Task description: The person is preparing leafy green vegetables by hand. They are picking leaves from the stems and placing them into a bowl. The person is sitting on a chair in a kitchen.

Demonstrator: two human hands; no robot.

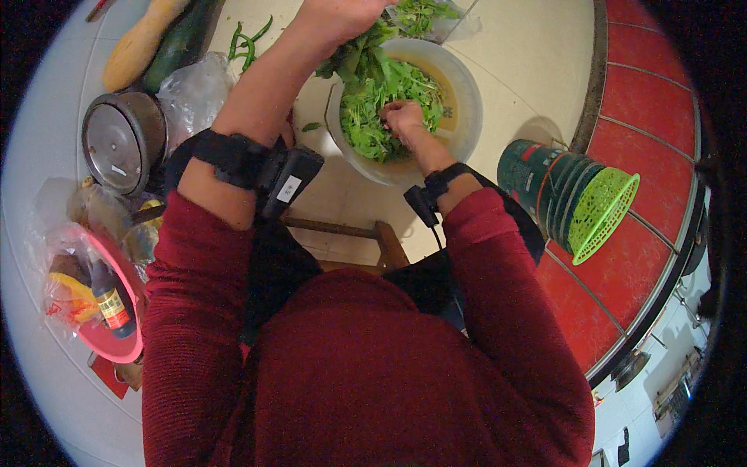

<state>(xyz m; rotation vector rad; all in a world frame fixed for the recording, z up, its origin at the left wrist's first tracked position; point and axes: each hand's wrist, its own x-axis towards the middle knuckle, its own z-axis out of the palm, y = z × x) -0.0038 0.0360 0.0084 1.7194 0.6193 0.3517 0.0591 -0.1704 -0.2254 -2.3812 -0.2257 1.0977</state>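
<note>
A translucent plastic basin point(467, 105) stands on the tiled floor before me, with leafy greens point(411, 76) and cloudy brownish water in it. My right hand point(404, 118) reaches into the basin, its fingers curled and pinched on the greens. My left hand point(350, 17) is at the top edge and partly cut off, so its grip is hidden. Just below it, a bunch of darker leafy greens point(365, 55) overlaps the basin's rim. More greens point(423, 17) lie on a clear plastic bag beyond the basin.
Green chillies point(248, 49), a butternut squash point(137, 46) and a lidded pot point(119, 143) lie to the left. A pink basin point(108, 350) there holds a dark bottle point(111, 300). Stacked dark green buckets point(534, 181) with a lime-green basket point(604, 216) stand right, by red tiles point(648, 93).
</note>
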